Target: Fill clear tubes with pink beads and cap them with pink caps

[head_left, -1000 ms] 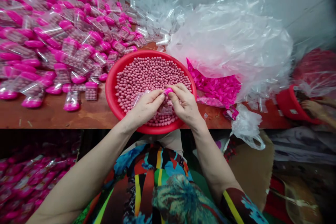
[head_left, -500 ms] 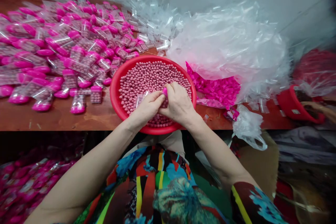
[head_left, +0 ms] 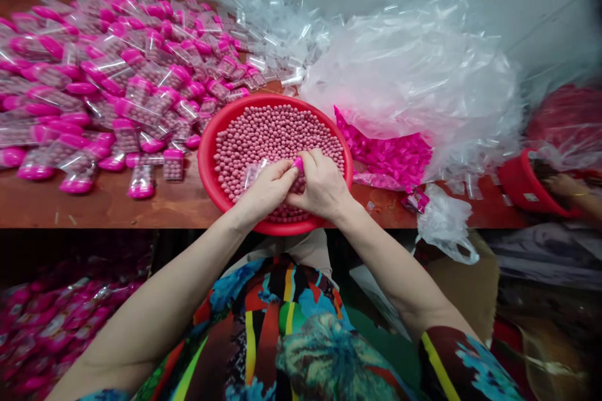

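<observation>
My left hand [head_left: 270,189] and my right hand [head_left: 324,187] meet over a red basin [head_left: 205,166] full of pink beads [head_left: 277,128]. Between their fingertips shows a pink cap [head_left: 298,164]; both hands are closed around it, and what lies under it is mostly hidden. Clear plastic containers [head_left: 254,171] stick out beside my left hand, above the beads; whether the palm grips them I cannot tell. To the right of the basin is a heap of loose pink caps [head_left: 395,160].
Bead-filled containers with pink caps [head_left: 136,94] are heaped at left. Empty clear containers [head_left: 277,31] and a large plastic bag [head_left: 404,75] lie behind. A small bag [head_left: 444,222] overhangs the table edge. At far right another person's hand [head_left: 567,187] reaches into a red bucket [head_left: 517,185].
My hands stay together at the pink cap, almost unmoved. The view has shifted slightly. At far right, the other person's hand has moved at the red bucket.
</observation>
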Available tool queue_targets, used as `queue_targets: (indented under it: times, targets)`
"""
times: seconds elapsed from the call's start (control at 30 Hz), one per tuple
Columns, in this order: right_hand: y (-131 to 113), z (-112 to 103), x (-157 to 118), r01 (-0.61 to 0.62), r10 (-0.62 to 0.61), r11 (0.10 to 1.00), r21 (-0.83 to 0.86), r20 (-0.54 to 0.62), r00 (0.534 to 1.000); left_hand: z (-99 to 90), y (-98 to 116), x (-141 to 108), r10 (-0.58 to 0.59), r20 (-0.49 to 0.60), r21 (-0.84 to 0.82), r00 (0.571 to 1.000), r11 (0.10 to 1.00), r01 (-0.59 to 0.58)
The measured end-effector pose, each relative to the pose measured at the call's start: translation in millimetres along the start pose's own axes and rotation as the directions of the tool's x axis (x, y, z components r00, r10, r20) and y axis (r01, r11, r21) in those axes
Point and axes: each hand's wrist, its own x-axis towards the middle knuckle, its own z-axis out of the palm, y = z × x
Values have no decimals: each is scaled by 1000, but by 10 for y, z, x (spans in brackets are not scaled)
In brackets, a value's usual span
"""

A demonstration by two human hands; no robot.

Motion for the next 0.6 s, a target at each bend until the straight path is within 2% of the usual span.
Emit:
queue_targets:
  times: [0.1,0.23,0.3,0.37,0.4,0.47,0.5,0.53,0.6]
  targets:
    - [16,24,24,36,-36,999,-12,22,999,-14,-18,10,-13,-24,-1,1000,1000,13]
    - [-2,58,54,8,-8,1000,20,32,999,36,-49,14,-4,-49,-46,999,999,2]
    - [9,62,92,21,-24,994,112,24,999,52,-32,-3,8,-78,-118,997,993,-17]
    - [76,41,146,60,-67,964,259,18,998,-28,31,-23,10,-126,-195,992,980,-35]
    - [134,22,175,63,-71,940,336,11,997,-128,80,-26,11,-161,-209,987,977,-45]
    - [283,-15,226,9,-2,891,454,-17,1000,-461,198,-2,43,-278,-147,960,985,-87]
    - [360,-25,246,-34,59,873,486,-36,998,-681,257,26,93,-361,-58,928,991,-122]
    - [427,-26,262,-78,117,862,500,-47,992,-916,312,65,171,-454,60,875,985,-161]
    - [496,3,286,-145,173,863,484,-13,985,-1340,397,150,298,-510,321,807,936,-143]
